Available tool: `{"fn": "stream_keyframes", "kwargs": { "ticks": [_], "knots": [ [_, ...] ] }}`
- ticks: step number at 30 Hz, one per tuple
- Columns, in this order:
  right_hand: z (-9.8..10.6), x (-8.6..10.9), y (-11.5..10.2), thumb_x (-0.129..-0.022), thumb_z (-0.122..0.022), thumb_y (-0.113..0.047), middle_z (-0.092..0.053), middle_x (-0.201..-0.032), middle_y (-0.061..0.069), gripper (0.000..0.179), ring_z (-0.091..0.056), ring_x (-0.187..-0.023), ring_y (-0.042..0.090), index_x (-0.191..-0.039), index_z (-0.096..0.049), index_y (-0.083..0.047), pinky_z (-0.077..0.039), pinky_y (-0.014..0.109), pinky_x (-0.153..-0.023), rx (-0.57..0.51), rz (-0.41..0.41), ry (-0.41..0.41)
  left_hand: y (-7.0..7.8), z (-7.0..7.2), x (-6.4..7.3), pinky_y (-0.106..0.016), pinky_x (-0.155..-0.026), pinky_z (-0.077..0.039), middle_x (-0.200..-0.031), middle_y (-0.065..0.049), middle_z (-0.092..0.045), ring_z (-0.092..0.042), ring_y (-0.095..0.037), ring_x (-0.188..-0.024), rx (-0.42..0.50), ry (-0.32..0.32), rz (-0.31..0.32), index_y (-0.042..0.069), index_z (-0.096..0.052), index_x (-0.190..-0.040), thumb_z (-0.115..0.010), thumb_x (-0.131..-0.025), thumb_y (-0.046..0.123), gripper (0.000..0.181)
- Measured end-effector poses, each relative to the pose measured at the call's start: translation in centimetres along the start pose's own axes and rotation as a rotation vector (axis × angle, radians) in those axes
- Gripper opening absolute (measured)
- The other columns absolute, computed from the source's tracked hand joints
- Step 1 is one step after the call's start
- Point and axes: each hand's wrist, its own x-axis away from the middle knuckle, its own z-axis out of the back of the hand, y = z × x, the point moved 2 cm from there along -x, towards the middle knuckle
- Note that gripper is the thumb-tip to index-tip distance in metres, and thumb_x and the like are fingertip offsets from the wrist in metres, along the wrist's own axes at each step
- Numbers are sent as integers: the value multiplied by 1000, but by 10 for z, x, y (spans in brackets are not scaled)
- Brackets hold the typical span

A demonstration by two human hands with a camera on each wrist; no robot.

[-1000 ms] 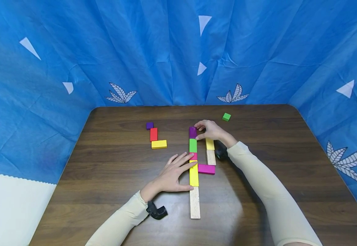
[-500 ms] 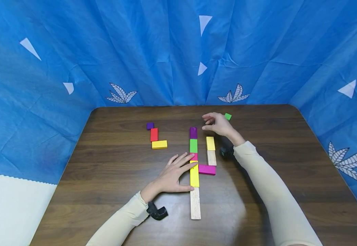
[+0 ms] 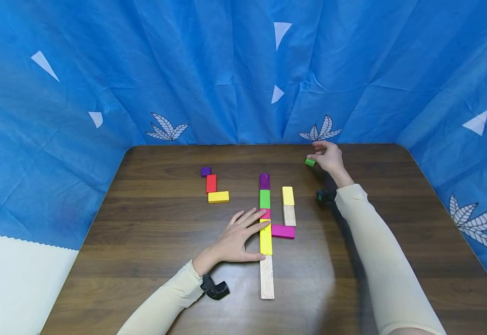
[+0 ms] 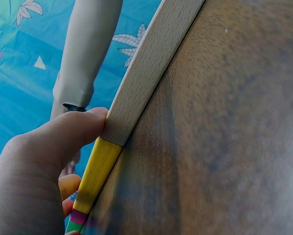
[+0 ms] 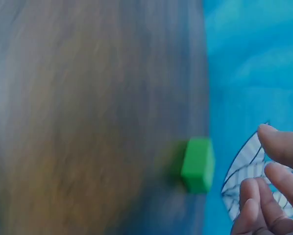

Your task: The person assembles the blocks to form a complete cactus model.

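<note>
My left hand (image 3: 233, 239) rests with spread fingers along a straight row of blocks. Its thumb lies by the join of a long plain wooden block (image 4: 146, 73) and a long yellow block (image 4: 98, 169); its fingertips reach over the yellow and a pink block (image 3: 267, 214). Farther up the row come a green block (image 3: 265, 199) and a purple block (image 3: 265, 181). At the back right, my right hand (image 3: 329, 157) hovers over a small green block (image 5: 198, 164). Its fingers are loosely bent, with a gap between them and this block in the right wrist view.
Right of the row lie a magenta block (image 3: 283, 231), a short plain wooden block (image 3: 289, 216) and a yellow block (image 3: 287, 196). Back left are a small purple block (image 3: 206, 172), a red block (image 3: 212, 183) and another yellow block (image 3: 219, 197). A blue curtain (image 3: 226, 70) hangs behind the table.
My right hand has left the purple block at the row's far end and moved back and right to the small green block. My left hand has stayed in place.
</note>
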Motion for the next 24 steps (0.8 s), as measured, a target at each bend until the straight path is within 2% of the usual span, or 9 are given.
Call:
{"fn": "stream_keyframes", "kwargs": {
  "ticks": [4, 14, 19, 24],
  "knots": [
    [3, 0, 12, -90, -68, -10, -54, -133, 24, 50, -52, -117, 38, -136, -53, 1, -48, 50, -94, 12, -49, -32, 0, 0, 0, -56, -118, -18, -162, -1, -27, -24, -31, -149, -4, 5, -2, 21, -43, -148, -68, -78, 60, 84],
    [-2, -1, 25, -91, -68, -11, -55, -131, 25, 48, -44, -123, 39, -135, -54, 3, -44, 49, -100, -18, -131, -88, -1, 0, 0, -56, -118, -18, -162, -2, -27, -24, -31, -149, -8, 4, 0, 21, -43, -149, -67, -79, 61, 84],
    [-5, 1, 28, -90, -69, -12, -58, -128, 25, 47, -51, -115, 36, -133, -56, 2, -47, 45, -98, -40, -164, -69, -1, -1, 0, -56, -119, -17, -163, -1, -25, -22, -29, -150, 0, -9, 6, 22, -42, -149, -67, -79, 61, 84],
    [-7, 1, 29, -91, -68, -11, -59, -125, 24, 43, -52, -111, 33, -130, -59, 2, -47, 45, -98, -37, -156, -48, 0, 0, 0, -56, -119, -17, -163, 0, -24, -21, -28, -150, 2, -12, 11, 22, -41, -150, -67, -79, 60, 84]
  ]
}}
